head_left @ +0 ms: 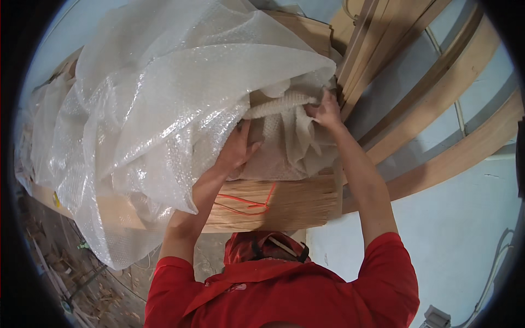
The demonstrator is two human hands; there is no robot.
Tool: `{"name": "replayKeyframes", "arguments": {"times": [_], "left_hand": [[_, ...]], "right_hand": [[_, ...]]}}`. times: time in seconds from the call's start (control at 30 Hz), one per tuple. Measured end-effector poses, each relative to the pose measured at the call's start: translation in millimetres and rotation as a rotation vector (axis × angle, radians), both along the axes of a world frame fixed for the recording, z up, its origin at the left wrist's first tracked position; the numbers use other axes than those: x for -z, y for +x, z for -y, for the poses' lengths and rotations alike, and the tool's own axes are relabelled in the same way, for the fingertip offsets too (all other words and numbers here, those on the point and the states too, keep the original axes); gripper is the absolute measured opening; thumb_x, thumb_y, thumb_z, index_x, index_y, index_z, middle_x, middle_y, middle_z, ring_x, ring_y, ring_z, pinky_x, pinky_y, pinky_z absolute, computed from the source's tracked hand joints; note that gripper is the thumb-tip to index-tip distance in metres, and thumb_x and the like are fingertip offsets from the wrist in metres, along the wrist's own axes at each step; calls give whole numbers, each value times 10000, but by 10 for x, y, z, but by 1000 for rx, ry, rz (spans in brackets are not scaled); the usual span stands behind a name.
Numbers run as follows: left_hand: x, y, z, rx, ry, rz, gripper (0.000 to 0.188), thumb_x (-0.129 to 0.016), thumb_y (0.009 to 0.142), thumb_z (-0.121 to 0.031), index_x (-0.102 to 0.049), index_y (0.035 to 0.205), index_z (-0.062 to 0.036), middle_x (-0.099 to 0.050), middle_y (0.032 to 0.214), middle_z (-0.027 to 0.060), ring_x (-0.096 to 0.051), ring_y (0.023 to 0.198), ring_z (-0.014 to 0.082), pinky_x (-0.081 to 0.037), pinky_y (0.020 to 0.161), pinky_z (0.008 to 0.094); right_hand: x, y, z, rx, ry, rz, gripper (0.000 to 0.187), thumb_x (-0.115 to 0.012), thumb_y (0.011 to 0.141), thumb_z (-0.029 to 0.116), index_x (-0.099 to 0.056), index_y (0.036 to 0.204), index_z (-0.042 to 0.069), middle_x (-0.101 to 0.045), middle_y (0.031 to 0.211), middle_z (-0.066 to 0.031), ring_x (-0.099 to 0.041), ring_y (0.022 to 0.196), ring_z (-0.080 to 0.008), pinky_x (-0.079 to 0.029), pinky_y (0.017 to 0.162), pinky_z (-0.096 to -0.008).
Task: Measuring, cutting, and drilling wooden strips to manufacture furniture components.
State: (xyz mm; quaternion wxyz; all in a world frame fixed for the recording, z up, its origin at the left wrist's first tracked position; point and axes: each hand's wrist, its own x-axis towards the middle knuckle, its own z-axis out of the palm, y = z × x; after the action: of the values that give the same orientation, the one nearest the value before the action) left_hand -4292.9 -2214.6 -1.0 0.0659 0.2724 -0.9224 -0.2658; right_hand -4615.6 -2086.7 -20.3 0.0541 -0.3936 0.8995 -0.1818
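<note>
A large sheet of clear bubble wrap (147, 115) drapes in folds over a stack of wood. Under its raised right edge lies a crumpled inner layer of bubble wrap (284, 145). My right hand (327, 112) is closed on the rolled edge of this wrap at the right end of the stack. My left hand (236, 148) reaches beneath the loose sheet, thumb and fingers apart; some fingertips are hidden by the plastic. Below both hands shows the layered wooden front of the stack (295, 205), marked with orange-red lines.
Long wooden boards (377, 38) lean at the upper right. Curved wooden pieces (437, 109) stand against the pale wall (404, 240). Wood scraps and cords litter the floor (109, 295) at the lower left. A grey box (436, 316) sits at the lower right.
</note>
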Motion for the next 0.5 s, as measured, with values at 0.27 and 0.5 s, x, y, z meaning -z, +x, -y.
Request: {"name": "replayKeyframes", "arguments": {"times": [0.27,0.5], "left_hand": [[387,-683,358,-95,-217,-45,811,-603,953,-607,-438,1555,-88,-442,1503,343,-389,1405,528,-331,1166,599],[612,-770,507,-114,-282,-3,802,-542,978,-619,-400,1587,-117,-484,1505,291,-456,1370,507,-378,1114,621]], "right_hand": [[-726,1399,-320,-651,-328,-170,606,-726,902,246,-535,1447,58,-567,1434,-222,-580,1260,-414,-429,1113,-541],[449,543,6,69,112,-162,598,-556,1019,341,-442,1538,68,-452,1562,-213,-429,1428,-429,-326,1174,-604]]}}
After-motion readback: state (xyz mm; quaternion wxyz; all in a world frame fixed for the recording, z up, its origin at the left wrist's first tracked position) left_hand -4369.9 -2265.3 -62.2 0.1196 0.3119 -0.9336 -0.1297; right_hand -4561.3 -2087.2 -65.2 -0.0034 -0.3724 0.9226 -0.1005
